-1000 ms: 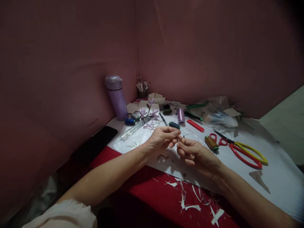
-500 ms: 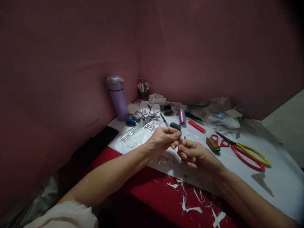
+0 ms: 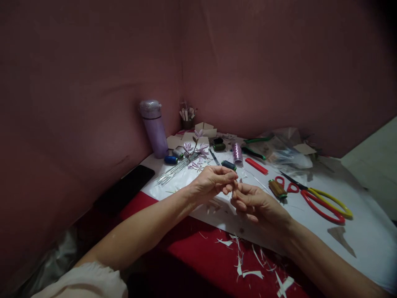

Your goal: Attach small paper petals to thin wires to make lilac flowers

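My left hand (image 3: 215, 181) and my right hand (image 3: 252, 201) meet over the front part of the white sheet (image 3: 310, 231), their fingertips pinched close together. Whatever they hold between them is too small to make out. Behind my left hand lie purple flowers (image 3: 203, 149) on a stem and a bundle of silvery wires (image 3: 176, 171). A dark blue thread spool (image 3: 228, 165) is just beyond my fingertips. To the right of my right hand are a golden-brown spool (image 3: 277, 189) and scissors (image 3: 325, 203) with red and yellow handles.
A purple bottle (image 3: 155, 132) stands at the back left, near a black phone (image 3: 127, 186). Farther back are a lilac spool (image 3: 237, 153), a red bar (image 3: 256, 166), green-handled pliers (image 3: 254, 153) and plastic bags (image 3: 288, 153). Paper scraps (image 3: 252, 274) litter the red cloth (image 3: 192, 252).
Both hands stay nearly in place, with only slight finger movement. The view has shifted very slightly.
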`<act>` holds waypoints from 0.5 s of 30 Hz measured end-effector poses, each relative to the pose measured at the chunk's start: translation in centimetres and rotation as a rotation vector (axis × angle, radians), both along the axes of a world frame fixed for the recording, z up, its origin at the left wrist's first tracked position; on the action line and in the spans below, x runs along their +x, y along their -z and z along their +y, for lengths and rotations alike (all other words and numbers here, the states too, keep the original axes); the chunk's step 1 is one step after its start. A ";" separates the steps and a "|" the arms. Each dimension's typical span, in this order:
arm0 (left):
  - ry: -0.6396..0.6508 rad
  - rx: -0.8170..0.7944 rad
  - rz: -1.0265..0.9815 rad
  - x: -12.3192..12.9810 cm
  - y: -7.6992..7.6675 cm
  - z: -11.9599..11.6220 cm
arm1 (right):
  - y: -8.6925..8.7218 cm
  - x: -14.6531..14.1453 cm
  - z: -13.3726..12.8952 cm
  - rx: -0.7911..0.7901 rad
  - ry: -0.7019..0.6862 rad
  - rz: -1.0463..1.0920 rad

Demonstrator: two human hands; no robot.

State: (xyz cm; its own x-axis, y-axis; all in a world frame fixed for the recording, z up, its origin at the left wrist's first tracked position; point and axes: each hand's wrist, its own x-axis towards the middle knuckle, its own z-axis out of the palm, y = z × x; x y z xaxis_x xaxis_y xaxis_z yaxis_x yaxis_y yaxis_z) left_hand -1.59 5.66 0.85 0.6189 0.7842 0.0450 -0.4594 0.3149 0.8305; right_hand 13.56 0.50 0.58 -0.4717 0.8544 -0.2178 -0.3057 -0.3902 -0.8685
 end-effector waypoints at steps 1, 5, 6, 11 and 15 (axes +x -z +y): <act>-0.011 -0.003 0.004 0.0 0.0 0.0 | 0.0 -0.1 0.0 -0.002 0.006 -0.003; -0.059 -0.026 0.033 -0.1 -0.1 0.0 | -0.2 -0.2 0.0 -0.031 0.053 -0.034; -0.071 -0.030 0.042 -0.2 -0.1 0.0 | -0.3 -0.2 0.0 -0.034 0.060 -0.044; -0.128 0.009 0.083 -0.3 0.0 0.6 | -0.6 -0.3 -0.1 -0.036 0.092 -0.117; -0.254 0.196 0.347 -1.7 -1.1 2.1 | -0.5 -0.5 0.0 -0.009 0.173 -0.128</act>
State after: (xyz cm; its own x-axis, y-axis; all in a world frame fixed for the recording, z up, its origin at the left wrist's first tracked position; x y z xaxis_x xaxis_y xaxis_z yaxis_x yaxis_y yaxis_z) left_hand -3.26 7.72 1.93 0.4134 0.9100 0.0316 -0.1858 0.0503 0.9813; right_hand 13.05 0.47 1.11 -0.2859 0.9181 -0.2747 -0.2562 -0.3494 -0.9013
